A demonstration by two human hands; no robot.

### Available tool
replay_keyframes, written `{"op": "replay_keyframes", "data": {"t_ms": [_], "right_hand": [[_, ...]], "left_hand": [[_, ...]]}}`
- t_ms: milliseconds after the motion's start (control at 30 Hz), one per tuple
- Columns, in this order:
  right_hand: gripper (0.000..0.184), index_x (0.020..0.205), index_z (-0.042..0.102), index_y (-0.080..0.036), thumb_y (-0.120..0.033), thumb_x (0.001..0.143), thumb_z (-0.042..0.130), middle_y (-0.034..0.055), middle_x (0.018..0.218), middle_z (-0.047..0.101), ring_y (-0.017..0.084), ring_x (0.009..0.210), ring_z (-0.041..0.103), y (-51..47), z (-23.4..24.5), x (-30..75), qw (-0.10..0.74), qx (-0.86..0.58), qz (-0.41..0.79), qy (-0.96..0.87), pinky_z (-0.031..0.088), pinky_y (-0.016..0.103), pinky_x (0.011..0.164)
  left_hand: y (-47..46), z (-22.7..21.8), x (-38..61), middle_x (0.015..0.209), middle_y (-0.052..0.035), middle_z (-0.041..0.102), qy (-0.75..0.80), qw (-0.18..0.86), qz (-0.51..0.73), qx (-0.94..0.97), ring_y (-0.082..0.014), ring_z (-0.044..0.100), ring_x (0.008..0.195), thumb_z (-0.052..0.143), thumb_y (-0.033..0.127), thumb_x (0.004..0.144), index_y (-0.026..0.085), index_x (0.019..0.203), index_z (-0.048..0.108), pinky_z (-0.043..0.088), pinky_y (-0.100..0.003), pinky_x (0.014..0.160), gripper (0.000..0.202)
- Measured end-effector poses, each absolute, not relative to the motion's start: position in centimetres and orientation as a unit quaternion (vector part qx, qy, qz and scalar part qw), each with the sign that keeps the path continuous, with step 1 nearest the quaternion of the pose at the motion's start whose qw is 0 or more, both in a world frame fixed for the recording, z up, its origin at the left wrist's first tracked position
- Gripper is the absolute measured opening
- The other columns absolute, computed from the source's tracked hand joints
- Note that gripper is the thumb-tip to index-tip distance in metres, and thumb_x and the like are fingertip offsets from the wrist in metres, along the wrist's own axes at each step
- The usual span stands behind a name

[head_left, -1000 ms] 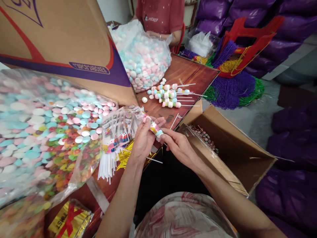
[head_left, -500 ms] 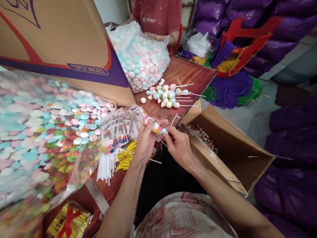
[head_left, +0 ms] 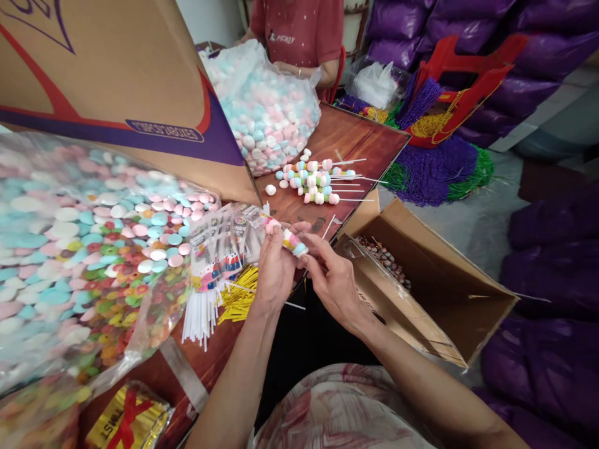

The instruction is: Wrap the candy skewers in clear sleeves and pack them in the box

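A marshmallow skewer [head_left: 294,243] in a printed clear wrapper lies across my left hand [head_left: 275,265], whose thumb presses on it. My right hand [head_left: 331,274] pinches the blue end of the same skewer with thumb and fingertips. Just left of my hands are fanned printed clear bags [head_left: 219,240], a bundle of white sticks [head_left: 201,318] and a pile of gold twist ties [head_left: 241,292]. Beyond my hands, several marshmallow skewers [head_left: 314,181] lie heaped with their sticks pointing right. A few loose marshmallows [head_left: 270,189] are beside them.
A large bag of marshmallows and gummy rings [head_left: 93,249] covers the left side. Behind it stands a printed carton [head_left: 116,81]. Another full bag [head_left: 269,112] sits before a person in a red shirt [head_left: 304,31]. An open cardboard box [head_left: 449,293] is below the table's right edge.
The wrapped skewer has shifted slightly down and left in my hands. My right fingers have moved a little left and closer to my left hand.
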State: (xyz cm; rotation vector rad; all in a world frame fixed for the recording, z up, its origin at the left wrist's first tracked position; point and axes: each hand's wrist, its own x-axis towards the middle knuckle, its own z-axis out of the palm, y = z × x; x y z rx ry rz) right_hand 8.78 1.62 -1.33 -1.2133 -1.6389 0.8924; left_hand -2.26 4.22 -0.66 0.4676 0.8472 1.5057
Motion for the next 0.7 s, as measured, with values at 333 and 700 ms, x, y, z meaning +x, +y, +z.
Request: {"op": "replay_keyframes", "data": {"t_ms": [333,700], "right_hand": [[0.031,0.104,0.073,-0.02,-0.027,0.101,0.043,0.0083,0.084,0.072,0.017,0.078,0.067,1.8,-2.3,8.5,0.398,-0.503,0.225,-0.733,0.051,0.027,0.075],[0.021,0.114,0.059,-0.021,-0.025,0.095,0.051,0.0051,0.101,0.075,0.018,0.081,0.071,3.3,-1.7,9.1,0.432,-0.516,0.285,-0.682,0.053,0.027,0.077]], "left_hand": [[4.0,-1.1,-1.9,0.099,-0.0082,0.074,0.366,0.639,0.649,0.191,-0.0217,0.068,0.107,0.063,0.044,0.089,0.018,0.091,0.059,0.052,-0.034,0.092,0.026],[4.3,-0.4,-1.7,0.086,-0.0053,0.072,0.345,0.689,0.613,0.171,-0.0157,0.068,0.082,0.065,0.032,0.089,0.016,0.086,0.063,0.054,-0.029,0.082,0.017]]}}
